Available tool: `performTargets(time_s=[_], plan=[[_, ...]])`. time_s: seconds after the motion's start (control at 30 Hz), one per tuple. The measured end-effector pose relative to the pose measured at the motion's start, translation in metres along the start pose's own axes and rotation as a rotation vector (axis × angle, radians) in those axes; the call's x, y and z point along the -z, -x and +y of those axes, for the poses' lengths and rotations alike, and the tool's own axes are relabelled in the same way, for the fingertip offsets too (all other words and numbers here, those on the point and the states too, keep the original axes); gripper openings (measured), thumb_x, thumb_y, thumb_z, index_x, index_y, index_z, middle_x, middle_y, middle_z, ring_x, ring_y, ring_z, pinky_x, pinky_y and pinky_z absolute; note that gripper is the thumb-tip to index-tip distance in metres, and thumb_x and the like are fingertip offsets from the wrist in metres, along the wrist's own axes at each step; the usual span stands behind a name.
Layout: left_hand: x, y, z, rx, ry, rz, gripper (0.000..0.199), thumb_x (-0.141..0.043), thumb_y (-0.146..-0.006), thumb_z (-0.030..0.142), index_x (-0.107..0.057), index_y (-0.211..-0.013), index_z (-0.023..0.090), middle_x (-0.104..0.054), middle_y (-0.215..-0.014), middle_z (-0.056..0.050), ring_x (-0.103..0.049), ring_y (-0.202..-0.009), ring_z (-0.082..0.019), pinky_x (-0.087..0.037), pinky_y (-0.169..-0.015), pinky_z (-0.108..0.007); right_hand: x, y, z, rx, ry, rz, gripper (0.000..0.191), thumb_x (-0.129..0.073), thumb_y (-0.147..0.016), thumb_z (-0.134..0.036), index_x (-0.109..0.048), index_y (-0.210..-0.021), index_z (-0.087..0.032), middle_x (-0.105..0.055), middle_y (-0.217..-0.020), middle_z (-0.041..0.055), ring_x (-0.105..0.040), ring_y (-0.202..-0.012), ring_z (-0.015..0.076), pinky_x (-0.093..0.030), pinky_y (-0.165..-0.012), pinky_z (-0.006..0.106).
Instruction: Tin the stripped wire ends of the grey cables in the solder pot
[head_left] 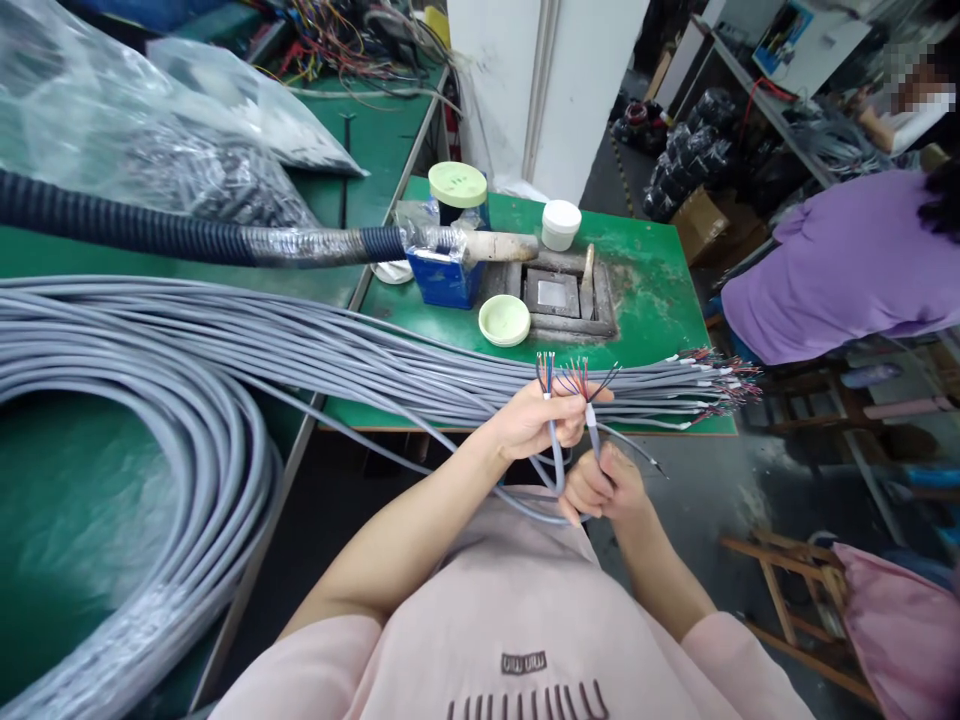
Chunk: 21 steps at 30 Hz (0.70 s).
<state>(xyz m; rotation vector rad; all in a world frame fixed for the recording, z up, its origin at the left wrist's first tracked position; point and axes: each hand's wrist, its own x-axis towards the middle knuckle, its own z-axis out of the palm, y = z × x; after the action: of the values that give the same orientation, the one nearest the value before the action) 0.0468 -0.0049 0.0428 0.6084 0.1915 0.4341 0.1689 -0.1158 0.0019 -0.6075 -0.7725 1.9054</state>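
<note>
Fingers of my left hand [536, 418] are closed round the end of one grey cable [556, 455], its thin coloured wires fanning upward. They also reach the wires of a second grey cable [592, 432], which has a white band near its stripped end. Below that band, my right hand [606, 484] grips the second cable. Red, blue and black wires [580, 375] spread out above my left fingertips. Behind both hands lies a thick bundle of grey cables [420, 365], with stripped ends [720, 380] at the right.
A solder pot [553, 292] is set in the green table [652, 290]. Near it are a pale green dish [504, 320], a white tub [561, 224], a blue box [446, 278] and a black hose [202, 240]. A person in purple [847, 260] sits at the right.
</note>
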Motion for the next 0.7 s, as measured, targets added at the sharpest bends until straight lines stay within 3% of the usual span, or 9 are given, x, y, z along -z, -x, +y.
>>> performTargets(time_s=[0.4,0.57,0.7], plan=[[0.0005,0.0004,-0.0005,-0.025,0.059,-0.004,0.038,-0.082,-0.067,0.036,-0.071,-0.091,0.009,-0.047,-0.05,0.005,-0.038,-0.041,-0.004,-0.031,-0.044,-0.02,-0.0024,-0.0044,-0.0012,0.017,-0.056,-0.057,0.065,-0.046,-0.086,-0.066,-0.028,-0.04,-0.022,-0.021,-0.03,-0.0098,-0.027,-0.025,0.0075,-0.045,-0.037,0.026],[0.0023,0.0009,-0.001,-0.009,0.089,-0.038,0.038,-0.082,-0.067,0.036,-0.069,-0.09,0.008,-0.048,-0.052,0.005,-0.039,-0.042,-0.003,-0.032,-0.044,-0.019,-0.0032,-0.0056,0.0013,0.1,-0.183,-0.204,0.061,-0.037,-0.095,-0.053,-0.029,-0.044,-0.021,-0.021,-0.034,-0.0094,-0.024,-0.026,0.007,-0.046,-0.039,0.025],[0.0006,0.0003,-0.0016,-0.007,0.114,-0.076,0.034,-0.082,-0.065,0.036,-0.066,-0.08,0.011,-0.047,-0.047,0.005,-0.038,-0.04,-0.004,-0.033,-0.042,-0.018,-0.0032,-0.0071,0.0071,0.087,-0.259,-0.298,0.062,-0.033,-0.096,-0.054,-0.027,-0.044,-0.022,-0.02,-0.032,-0.0095,-0.019,-0.024,0.0068,-0.042,-0.035,0.024]])
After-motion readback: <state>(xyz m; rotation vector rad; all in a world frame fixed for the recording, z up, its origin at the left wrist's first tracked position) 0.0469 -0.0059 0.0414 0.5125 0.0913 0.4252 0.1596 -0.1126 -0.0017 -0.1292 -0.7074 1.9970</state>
